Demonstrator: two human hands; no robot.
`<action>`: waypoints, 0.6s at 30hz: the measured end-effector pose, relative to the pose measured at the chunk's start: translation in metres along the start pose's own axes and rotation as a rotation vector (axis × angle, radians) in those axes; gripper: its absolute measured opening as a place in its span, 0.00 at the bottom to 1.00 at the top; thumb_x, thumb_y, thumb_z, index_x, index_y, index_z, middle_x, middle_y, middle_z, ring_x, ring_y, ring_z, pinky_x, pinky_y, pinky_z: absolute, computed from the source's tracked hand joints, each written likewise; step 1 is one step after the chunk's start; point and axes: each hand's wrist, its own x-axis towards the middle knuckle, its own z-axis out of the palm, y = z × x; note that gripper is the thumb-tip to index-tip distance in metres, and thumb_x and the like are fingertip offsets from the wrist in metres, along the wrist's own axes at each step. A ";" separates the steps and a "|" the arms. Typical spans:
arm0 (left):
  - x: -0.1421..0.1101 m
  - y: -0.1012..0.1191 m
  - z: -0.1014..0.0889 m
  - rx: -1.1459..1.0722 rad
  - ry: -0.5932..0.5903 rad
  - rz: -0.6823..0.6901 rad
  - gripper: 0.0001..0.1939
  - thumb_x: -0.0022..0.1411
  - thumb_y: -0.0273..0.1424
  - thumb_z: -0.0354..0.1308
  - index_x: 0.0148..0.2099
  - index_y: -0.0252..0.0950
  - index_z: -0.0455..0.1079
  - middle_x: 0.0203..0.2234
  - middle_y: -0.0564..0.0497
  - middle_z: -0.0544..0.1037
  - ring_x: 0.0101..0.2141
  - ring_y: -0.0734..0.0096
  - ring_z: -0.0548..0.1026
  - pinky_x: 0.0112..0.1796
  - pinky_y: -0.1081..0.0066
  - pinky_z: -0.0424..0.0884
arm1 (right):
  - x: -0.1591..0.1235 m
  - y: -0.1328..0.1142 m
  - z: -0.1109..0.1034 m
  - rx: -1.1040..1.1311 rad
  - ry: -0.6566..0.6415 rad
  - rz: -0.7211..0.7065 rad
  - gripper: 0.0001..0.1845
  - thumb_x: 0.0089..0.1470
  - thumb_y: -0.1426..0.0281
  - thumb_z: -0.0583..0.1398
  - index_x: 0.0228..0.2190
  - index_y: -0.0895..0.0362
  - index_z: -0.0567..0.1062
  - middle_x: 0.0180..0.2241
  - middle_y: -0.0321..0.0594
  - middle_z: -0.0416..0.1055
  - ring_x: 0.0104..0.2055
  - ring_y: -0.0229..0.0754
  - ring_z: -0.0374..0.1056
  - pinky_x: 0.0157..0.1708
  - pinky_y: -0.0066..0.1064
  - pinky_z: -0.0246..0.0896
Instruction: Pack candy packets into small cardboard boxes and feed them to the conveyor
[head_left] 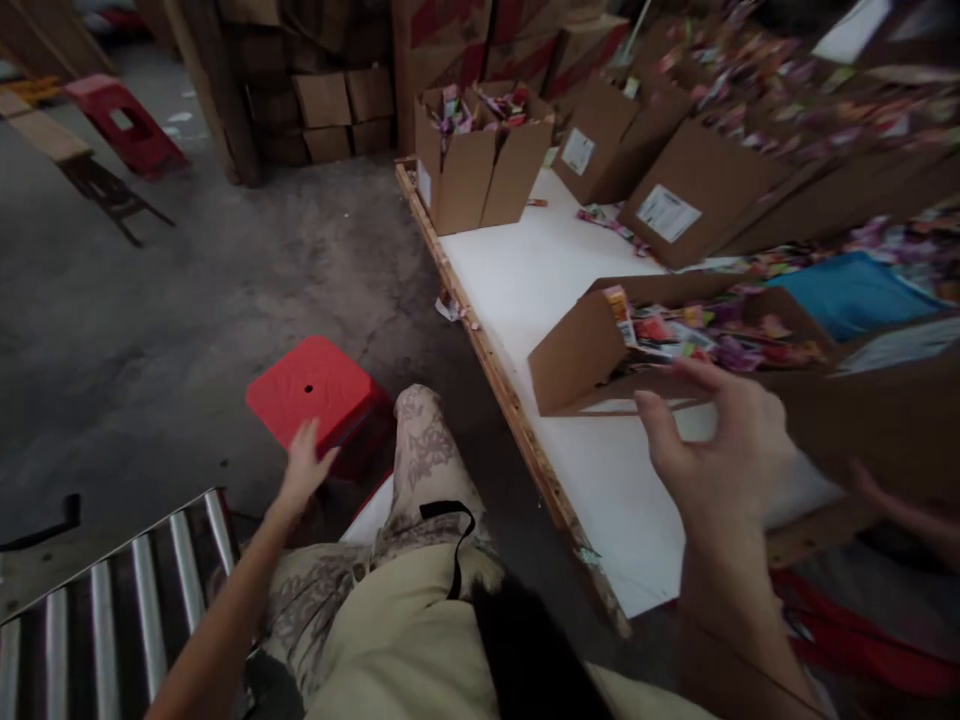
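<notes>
My left hand (304,472) is at the near edge of a red plastic stool (315,385), fingers stretched and thumb apart, with nothing in it. Whether it touches the stool I cannot tell. My right hand (724,450) hovers over the white tabletop (600,480), thumb and fingers spread and holding nothing. Just beyond it stands an open cardboard box (577,355) with many small colourful wrapped packets (720,335) inside. A blue sheet or bag (855,295) lies behind, to the right.
More cardboard boxes (480,180) of packets stand along the table, whose wooden edge (495,375) runs beside my leg. A roller conveyor (124,600) is at lower left. Another person's hand (900,510) shows at the right. A second red stool (124,125) stands farther off.
</notes>
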 end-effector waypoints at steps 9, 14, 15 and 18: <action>0.005 0.224 0.127 -0.981 -0.774 -0.141 0.23 0.54 0.49 0.64 0.46 0.38 0.74 0.41 0.40 0.80 0.41 0.58 0.79 0.46 0.55 0.74 | 0.073 0.044 0.060 -0.128 0.027 0.011 0.17 0.50 0.58 0.61 0.18 0.54 0.64 0.24 0.40 0.68 0.37 0.50 0.64 0.52 0.53 0.52; -0.004 0.262 0.112 -1.226 -1.233 -0.489 0.42 0.58 0.65 0.41 0.45 0.31 0.73 0.43 0.32 0.79 0.44 0.52 0.78 0.48 0.48 0.71 | 0.070 0.024 0.027 0.082 0.170 -0.100 0.21 0.51 0.58 0.63 0.18 0.52 0.60 0.20 0.36 0.62 0.30 0.45 0.60 0.47 0.49 0.59; -0.005 0.264 0.109 -1.272 -1.276 -0.536 0.45 0.57 0.67 0.36 0.46 0.31 0.73 0.43 0.33 0.79 0.46 0.50 0.77 0.48 0.46 0.71 | 0.063 0.013 0.018 0.133 0.184 -0.134 0.22 0.52 0.59 0.63 0.18 0.52 0.59 0.20 0.34 0.60 0.28 0.44 0.59 0.46 0.48 0.61; -0.009 0.246 0.100 -1.353 -1.105 -0.559 0.49 0.56 0.68 0.28 0.47 0.33 0.72 0.41 0.36 0.80 0.49 0.49 0.76 0.48 0.45 0.70 | 0.037 -0.027 -0.011 0.276 0.116 -0.253 0.22 0.54 0.64 0.64 0.19 0.52 0.57 0.20 0.31 0.55 0.26 0.41 0.57 0.48 0.49 0.61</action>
